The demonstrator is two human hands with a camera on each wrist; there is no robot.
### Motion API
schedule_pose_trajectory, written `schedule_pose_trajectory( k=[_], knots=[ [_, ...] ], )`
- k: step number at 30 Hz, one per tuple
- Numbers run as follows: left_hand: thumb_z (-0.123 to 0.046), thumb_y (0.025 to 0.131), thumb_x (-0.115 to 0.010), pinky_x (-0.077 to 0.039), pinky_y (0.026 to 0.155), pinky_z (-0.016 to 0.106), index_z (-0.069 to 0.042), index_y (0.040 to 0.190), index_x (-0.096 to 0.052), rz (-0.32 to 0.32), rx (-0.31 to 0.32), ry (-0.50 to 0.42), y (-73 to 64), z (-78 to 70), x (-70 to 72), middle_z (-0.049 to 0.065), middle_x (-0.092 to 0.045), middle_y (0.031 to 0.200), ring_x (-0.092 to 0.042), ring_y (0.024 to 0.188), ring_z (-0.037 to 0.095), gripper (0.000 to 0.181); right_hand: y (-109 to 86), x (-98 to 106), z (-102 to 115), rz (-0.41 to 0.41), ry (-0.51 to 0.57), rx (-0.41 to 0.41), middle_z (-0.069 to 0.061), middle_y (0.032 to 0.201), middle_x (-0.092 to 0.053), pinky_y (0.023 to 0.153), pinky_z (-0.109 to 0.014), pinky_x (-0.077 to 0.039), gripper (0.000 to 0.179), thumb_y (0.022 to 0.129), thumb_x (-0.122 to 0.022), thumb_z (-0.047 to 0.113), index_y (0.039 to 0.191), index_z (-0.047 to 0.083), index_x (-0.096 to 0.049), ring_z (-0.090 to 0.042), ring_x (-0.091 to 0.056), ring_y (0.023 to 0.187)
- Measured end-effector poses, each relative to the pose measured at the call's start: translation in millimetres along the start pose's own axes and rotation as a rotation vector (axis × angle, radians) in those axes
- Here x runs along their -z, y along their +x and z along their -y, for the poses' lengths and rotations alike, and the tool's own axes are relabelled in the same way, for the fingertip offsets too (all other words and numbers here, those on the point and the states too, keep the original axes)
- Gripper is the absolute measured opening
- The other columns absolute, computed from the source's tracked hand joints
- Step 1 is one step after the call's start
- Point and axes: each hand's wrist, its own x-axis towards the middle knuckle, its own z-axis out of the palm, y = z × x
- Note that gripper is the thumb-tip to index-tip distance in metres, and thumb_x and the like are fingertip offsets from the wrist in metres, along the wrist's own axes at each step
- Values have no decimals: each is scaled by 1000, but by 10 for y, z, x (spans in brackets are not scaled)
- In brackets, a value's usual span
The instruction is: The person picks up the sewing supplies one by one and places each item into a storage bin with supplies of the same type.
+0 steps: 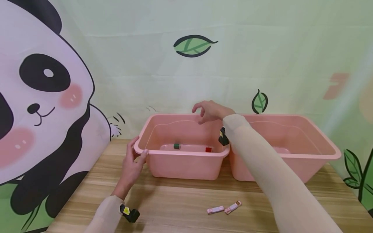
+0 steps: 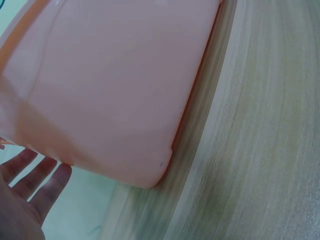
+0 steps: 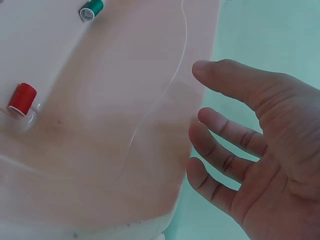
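Note:
My left hand [image 1: 133, 165] grips the front-left corner of a pink plastic bin [image 1: 183, 165], its thumb at the front rim and its fingers against the left side. In the left wrist view, the fingers [image 2: 50, 187] touch the bin's end below the rim. Over the same bin's back rim hovers my right hand [image 1: 211, 111], fingers loosely bent and holding nothing. Inside lie a green thread spool [image 1: 176, 146] and a red thread spool [image 1: 208, 149], apart from each other on the floor. Both spools also show in the right wrist view.
A second pink bin [image 1: 314, 165] stands to the right, partly behind my right forearm. Two small pink-and-white strip-like items [image 1: 215, 210] lie on the wooden table [image 1: 175, 207] in front. A printed panda backdrop [image 1: 131, 64] hangs close behind the bins.

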Motion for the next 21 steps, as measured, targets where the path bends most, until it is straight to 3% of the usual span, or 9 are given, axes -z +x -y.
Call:
schedule_pose_trajectory(
  k=[12, 21],
  knots=[
    [-39, 103, -61, -56, 97, 48, -33, 161, -21, 10, 14, -12, -7, -37, -16, 6, -38, 161, -52, 130, 29, 70, -47, 33, -26, 5, -4, -3, -13, 131, -58, 95, -47, -58, 61, 90, -81, 23, 145, 25, -54, -30, -58, 111],
    [-32, 106, -58, -55, 97, 46, -18, 162, -20, 21, 3, -3, -134, -348, -7, 17, -38, 160, -51, 128, 35, 69, -174, 130, 29, 20, -52, 37, -11, 128, -59, 91, -48, -59, 63, 89, -82, 27, 145, 25, -53, -30, -58, 111]
  ],
)
